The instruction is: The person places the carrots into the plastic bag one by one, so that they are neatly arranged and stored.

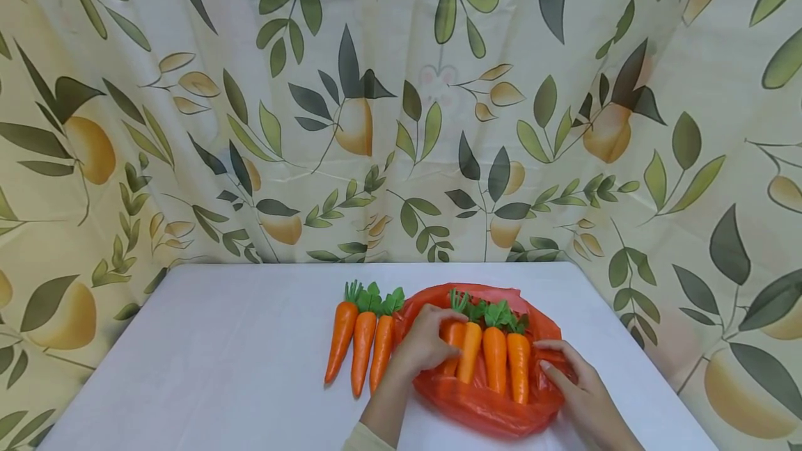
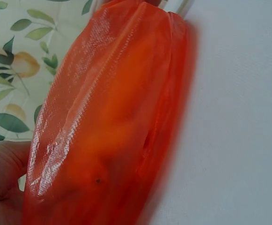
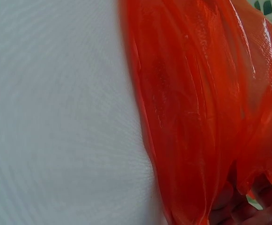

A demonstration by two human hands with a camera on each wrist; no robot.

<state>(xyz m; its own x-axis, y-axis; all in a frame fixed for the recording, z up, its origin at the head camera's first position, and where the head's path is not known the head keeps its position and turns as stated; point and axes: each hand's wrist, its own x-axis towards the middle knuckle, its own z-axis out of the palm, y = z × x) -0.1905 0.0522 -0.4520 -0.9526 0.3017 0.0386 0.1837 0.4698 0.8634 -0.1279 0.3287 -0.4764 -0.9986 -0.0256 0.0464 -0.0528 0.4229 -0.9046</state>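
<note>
A red plastic bag [image 1: 489,420] lies with its mouth spread wide, and several orange carrots [image 1: 495,360] with green leafy tops rest side by side inside it. My left hand [image 1: 422,343] reaches over the bag's left rim and holds the leftmost carrot [image 1: 452,331] between thumb and fingers. At the opposite rim, my right hand [image 1: 583,385] pinches the bag's edge. The right wrist view shows the bag's folded side [image 3: 187,108] with fingers [image 3: 262,197] by its lower rim. Through the thin plastic [image 2: 112,108], carrot shapes show in the left wrist view.
Three more carrots [image 1: 363,343] lie in a row on the white table [image 1: 238,353], just left of the bag. A curtain [image 1: 388,193] printed with leaves and fruit hangs behind the table's back edge and around both sides.
</note>
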